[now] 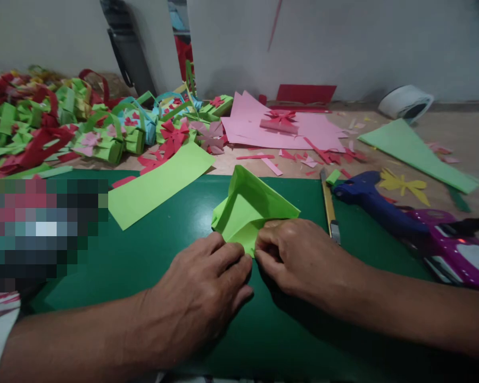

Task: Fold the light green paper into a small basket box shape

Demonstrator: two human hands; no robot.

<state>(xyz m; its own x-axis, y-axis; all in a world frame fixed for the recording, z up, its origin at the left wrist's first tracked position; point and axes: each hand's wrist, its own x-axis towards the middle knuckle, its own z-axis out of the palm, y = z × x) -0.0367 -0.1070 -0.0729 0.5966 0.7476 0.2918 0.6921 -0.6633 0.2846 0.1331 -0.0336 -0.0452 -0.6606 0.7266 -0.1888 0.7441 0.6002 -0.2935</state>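
A folded piece of lime-green paper (239, 207) stands partly open on the green mat (171, 330), its walls raised at the back and right. My left hand (211, 276) presses its near left edge with the fingers bent. My right hand (295, 255) pinches the near right corner between thumb and fingers. The two hands almost meet at the paper's near edge. A flat lime-green paper strip (163, 186) lies beyond my left hand. To the right of the folded paper rests a yellow utility knife (329, 205).
A blue and purple glue gun (415, 223) lies at right, beside a yellow paper flower (403, 183). Finished-looking paper baskets (107, 141) pile up at back left. Pink sheets (247, 127), red scraps, a green sheet (419, 151) and a white tape roll (406, 103) line the back.
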